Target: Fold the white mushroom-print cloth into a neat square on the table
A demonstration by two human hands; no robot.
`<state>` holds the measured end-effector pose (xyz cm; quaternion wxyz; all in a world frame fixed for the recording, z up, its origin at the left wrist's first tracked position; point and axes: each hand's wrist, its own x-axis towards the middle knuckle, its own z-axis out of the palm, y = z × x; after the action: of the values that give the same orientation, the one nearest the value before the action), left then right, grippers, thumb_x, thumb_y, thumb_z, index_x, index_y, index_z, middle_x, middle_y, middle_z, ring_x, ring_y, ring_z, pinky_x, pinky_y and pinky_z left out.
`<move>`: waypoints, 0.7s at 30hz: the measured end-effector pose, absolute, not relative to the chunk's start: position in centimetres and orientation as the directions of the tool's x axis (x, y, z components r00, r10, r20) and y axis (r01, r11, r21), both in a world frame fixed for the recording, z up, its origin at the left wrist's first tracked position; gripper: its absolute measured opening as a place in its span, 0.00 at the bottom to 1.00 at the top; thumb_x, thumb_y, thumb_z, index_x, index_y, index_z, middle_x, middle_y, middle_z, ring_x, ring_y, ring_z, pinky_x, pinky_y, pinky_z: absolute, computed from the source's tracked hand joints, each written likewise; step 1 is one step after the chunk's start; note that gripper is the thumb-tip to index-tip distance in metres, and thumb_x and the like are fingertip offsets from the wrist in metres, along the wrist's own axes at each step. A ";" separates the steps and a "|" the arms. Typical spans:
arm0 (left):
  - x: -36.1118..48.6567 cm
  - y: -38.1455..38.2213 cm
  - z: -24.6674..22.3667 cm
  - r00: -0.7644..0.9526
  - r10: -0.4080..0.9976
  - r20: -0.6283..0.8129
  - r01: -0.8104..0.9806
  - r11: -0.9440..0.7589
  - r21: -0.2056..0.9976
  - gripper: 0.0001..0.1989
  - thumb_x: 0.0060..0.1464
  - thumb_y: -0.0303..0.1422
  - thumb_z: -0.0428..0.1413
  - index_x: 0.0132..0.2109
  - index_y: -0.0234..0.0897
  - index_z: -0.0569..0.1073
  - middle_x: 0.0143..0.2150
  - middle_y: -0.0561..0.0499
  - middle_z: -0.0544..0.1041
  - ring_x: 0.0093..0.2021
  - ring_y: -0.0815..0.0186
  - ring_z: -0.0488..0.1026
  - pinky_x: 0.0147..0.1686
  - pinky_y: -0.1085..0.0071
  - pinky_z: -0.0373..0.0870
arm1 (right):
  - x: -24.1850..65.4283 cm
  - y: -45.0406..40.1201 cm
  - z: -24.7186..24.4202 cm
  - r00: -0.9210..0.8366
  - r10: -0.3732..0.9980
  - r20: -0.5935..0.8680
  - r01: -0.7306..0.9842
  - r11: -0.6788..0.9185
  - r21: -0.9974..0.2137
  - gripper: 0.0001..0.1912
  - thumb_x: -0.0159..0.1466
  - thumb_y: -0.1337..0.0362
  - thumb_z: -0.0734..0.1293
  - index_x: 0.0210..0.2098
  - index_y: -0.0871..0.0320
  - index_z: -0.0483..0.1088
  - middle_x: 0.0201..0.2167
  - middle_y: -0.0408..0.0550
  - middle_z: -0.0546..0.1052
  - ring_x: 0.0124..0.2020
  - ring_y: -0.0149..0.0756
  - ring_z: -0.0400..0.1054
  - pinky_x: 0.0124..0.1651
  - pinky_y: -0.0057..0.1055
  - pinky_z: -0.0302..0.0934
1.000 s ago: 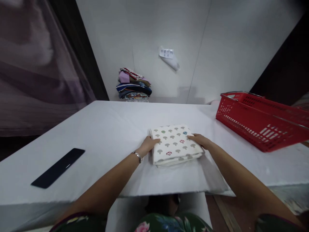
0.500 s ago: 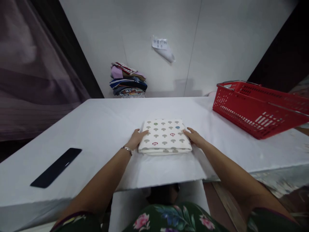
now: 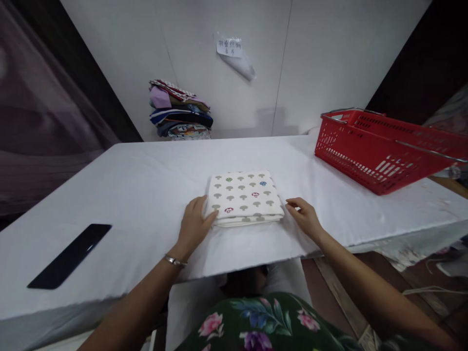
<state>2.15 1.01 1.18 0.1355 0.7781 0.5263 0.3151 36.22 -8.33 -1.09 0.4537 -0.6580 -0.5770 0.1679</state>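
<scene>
A folded white cloth [image 3: 243, 197] with grey, red, green and blue mushroom prints lies on the white-covered table in front of me. My left hand [image 3: 196, 220] rests against its left side, the thumb touching the front left corner and the fingers spread along the edge. Just off the cloth's right edge is my right hand [image 3: 302, 217]; its fingers are loosely bent and apart, with nothing visible in them.
On the right of the table [image 3: 146, 180] stands a red plastic basket [image 3: 369, 151] with metal handles. A stack of folded clothes [image 3: 181, 111] sits at the back left by the wall. A flat black object [image 3: 69, 256] lies at the front left. Paper [image 3: 234, 51] hangs on the wall.
My right hand has come away from the cloth's right side. My left hand has slid toward the cloth's front left corner. The camera view has shifted slightly.
</scene>
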 end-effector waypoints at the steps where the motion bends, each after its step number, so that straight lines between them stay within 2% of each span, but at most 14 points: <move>1: 2.2 0.7 1.2 0.329 0.832 0.446 0.728 -0.524 0.442 0.23 0.54 0.42 0.54 0.55 0.37 0.66 0.55 0.41 0.67 0.55 0.54 0.64 0.53 0.56 0.61 | 35.9 -8.6 -0.9 0.193 0.905 0.378 0.689 0.150 -0.709 0.13 0.62 0.56 0.62 0.41 0.56 0.71 0.37 0.50 0.73 0.37 0.37 0.67 0.31 0.30 0.63; 2: 2.3 0.3 1.4 0.417 0.758 0.502 0.705 -0.618 0.347 0.20 0.55 0.40 0.54 0.53 0.38 0.68 0.54 0.42 0.69 0.55 0.55 0.64 0.54 0.56 0.60 | 35.4 -8.8 -0.5 0.100 0.896 0.433 0.753 0.216 -0.621 0.12 0.63 0.58 0.61 0.42 0.56 0.71 0.39 0.51 0.73 0.40 0.39 0.67 0.34 0.32 0.63; 4: 2.9 -0.1 1.7 0.567 0.643 0.515 0.643 -0.736 0.211 0.15 0.56 0.38 0.53 0.49 0.40 0.71 0.50 0.44 0.71 0.52 0.57 0.65 0.52 0.57 0.60 | 34.2 -8.7 0.3 -0.083 0.874 0.478 0.831 0.326 -0.451 0.12 0.64 0.60 0.60 0.44 0.54 0.71 0.42 0.52 0.73 0.43 0.40 0.65 0.40 0.35 0.63; 6: 3.8 -0.2 1.9 0.662 0.582 0.473 0.598 -0.790 0.135 0.12 0.57 0.35 0.53 0.48 0.40 0.72 0.47 0.46 0.72 0.50 0.58 0.66 0.49 0.59 0.61 | 33.1 -8.0 0.9 -0.237 0.852 0.467 0.863 0.405 -0.301 0.12 0.64 0.62 0.60 0.45 0.54 0.71 0.43 0.52 0.73 0.45 0.41 0.64 0.44 0.38 0.61; 8: 4.6 0.0 2.0 0.711 0.558 0.429 0.576 -0.811 0.101 0.10 0.58 0.33 0.52 0.46 0.40 0.73 0.44 0.47 0.74 0.46 0.60 0.67 0.47 0.60 0.62 | 32.3 -7.2 1.2 -0.329 0.845 0.421 0.877 0.439 -0.195 0.12 0.65 0.63 0.60 0.44 0.54 0.72 0.42 0.52 0.74 0.44 0.42 0.64 0.44 0.39 0.59; 11: 5.0 0.4 1.7 0.719 0.554 0.421 0.566 -0.817 0.109 0.09 0.60 0.33 0.50 0.42 0.39 0.74 0.38 0.49 0.75 0.40 0.63 0.68 0.42 0.63 0.62 | 32.0 -6.4 1.1 -0.344 0.838 0.424 0.889 0.435 -0.140 0.12 0.66 0.64 0.59 0.43 0.55 0.73 0.39 0.52 0.75 0.41 0.41 0.65 0.42 0.37 0.58; 15: 4.6 0.3 1.0 0.694 0.517 0.501 0.552 -0.829 0.092 0.11 0.61 0.32 0.47 0.42 0.37 0.74 0.35 0.49 0.75 0.38 0.65 0.67 0.39 0.65 0.62 | 32.3 -7.1 0.6 -0.330 0.795 0.509 0.885 0.448 -0.126 0.13 0.67 0.65 0.57 0.43 0.55 0.73 0.39 0.52 0.75 0.40 0.39 0.65 0.41 0.35 0.57; 21: 4.7 -0.5 0.1 0.739 0.458 0.494 0.526 -0.850 0.001 0.14 0.62 0.30 0.45 0.34 0.37 0.74 0.33 0.49 0.74 0.36 0.66 0.66 0.35 0.67 0.60 | 31.9 -8.3 -0.2 -0.385 0.802 0.456 0.888 0.457 -0.054 0.13 0.66 0.68 0.57 0.42 0.55 0.73 0.38 0.50 0.75 0.40 0.39 0.65 0.40 0.34 0.56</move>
<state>4.73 -0.52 0.13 -0.0695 0.9299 0.2645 0.2460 31.91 -8.33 -0.18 0.2141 -0.5115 -0.8262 -0.1000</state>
